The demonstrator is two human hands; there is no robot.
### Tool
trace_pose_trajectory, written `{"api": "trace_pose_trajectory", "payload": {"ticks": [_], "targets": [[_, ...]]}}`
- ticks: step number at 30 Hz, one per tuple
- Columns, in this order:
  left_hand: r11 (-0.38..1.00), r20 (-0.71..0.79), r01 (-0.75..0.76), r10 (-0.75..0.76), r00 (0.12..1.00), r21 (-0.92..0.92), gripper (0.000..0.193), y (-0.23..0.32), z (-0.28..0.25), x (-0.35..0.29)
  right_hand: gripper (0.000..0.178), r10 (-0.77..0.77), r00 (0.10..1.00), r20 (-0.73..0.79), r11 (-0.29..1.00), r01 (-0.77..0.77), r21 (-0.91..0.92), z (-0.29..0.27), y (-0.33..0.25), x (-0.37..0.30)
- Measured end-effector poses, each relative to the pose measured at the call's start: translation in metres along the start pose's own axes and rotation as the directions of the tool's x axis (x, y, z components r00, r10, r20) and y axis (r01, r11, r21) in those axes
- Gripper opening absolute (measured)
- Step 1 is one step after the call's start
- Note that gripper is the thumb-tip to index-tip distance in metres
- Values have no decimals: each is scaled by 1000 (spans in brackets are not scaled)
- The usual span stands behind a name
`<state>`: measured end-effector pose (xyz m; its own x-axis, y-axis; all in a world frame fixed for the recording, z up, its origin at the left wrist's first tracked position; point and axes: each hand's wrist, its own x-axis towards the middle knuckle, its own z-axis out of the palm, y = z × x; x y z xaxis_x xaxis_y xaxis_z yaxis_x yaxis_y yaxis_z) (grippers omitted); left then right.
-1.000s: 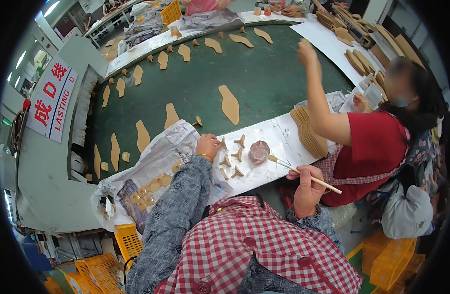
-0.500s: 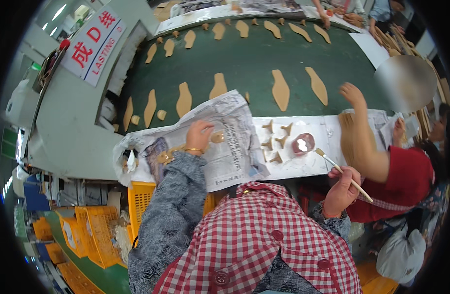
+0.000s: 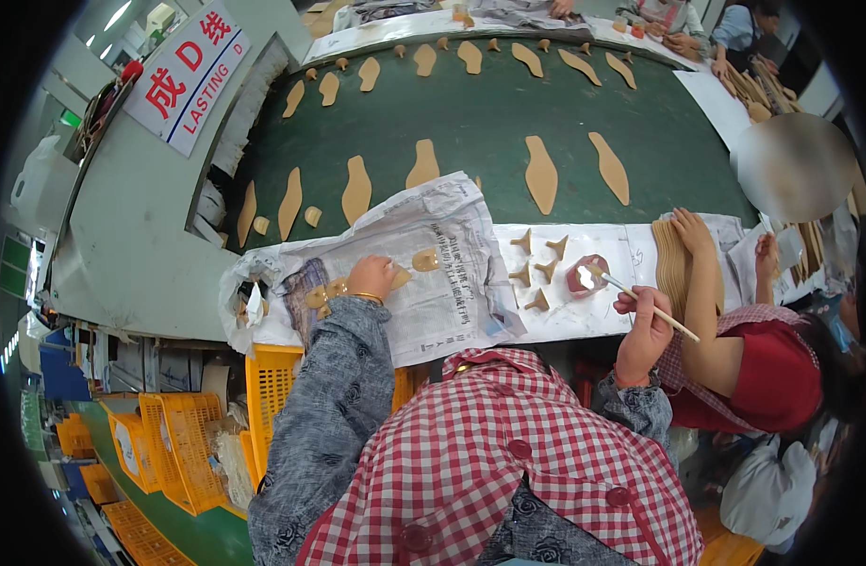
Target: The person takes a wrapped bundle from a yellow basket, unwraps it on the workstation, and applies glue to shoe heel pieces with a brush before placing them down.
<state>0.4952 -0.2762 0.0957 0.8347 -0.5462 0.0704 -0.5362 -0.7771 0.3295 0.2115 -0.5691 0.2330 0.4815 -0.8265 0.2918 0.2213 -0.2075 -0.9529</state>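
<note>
My left hand (image 3: 370, 278) is closed over the newspaper (image 3: 442, 302), its fingertips on a small tan piece (image 3: 401, 277). A similar glossy tan piece (image 3: 424, 259) lies just beyond them, and more glossy pieces (image 3: 321, 294) rest by my wrist. My right hand (image 3: 645, 328) grips a thin brush (image 3: 673, 324) by its pale wooden handle. The bristles are at the mouth of a reddish jar (image 3: 580, 288) of shiny liquid. Left of the jar, several small tan heel-shaped parts (image 3: 520, 275) stand on white paper (image 3: 569, 321).
Tan insoles (image 3: 540, 174) lie in two rows on the green belt (image 3: 452, 108). At my right, a co-worker's hand (image 3: 692, 231) rests on a stack of insoles (image 3: 673, 264). Yellow crates (image 3: 178, 443) stand lower left. A grey machine housing (image 3: 140, 245) borders the belt's left end.
My right hand has moved up and left, bringing the brush tip to the jar. My left hand has lowered slightly, and a tan piece now shows at its fingertips. The co-worker's hand has dropped onto the insole stack.
</note>
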Motion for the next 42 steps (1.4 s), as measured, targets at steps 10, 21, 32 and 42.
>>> {"api": "trace_pose_trajectory", "payload": {"ticks": [10,21,32,42], "targets": [[991,-28,-112,110,994,-74,22,37,38,-32,15,48,999,-13,997,-49,-61,-19,27,14],[377,406,349,79,911,-858,37,-17,71,-59,18,87,994,68,848,-38,-529,-36,107,39],[955,-82,-163,147,986,-247,17,21,61,-57,20,82,988,133,688,41,-725,-35,132,37],[111,258,301,-293,921,-947,18,57,12,-36,19,534,844,-48,838,-521,161,-58,109,39]]}}
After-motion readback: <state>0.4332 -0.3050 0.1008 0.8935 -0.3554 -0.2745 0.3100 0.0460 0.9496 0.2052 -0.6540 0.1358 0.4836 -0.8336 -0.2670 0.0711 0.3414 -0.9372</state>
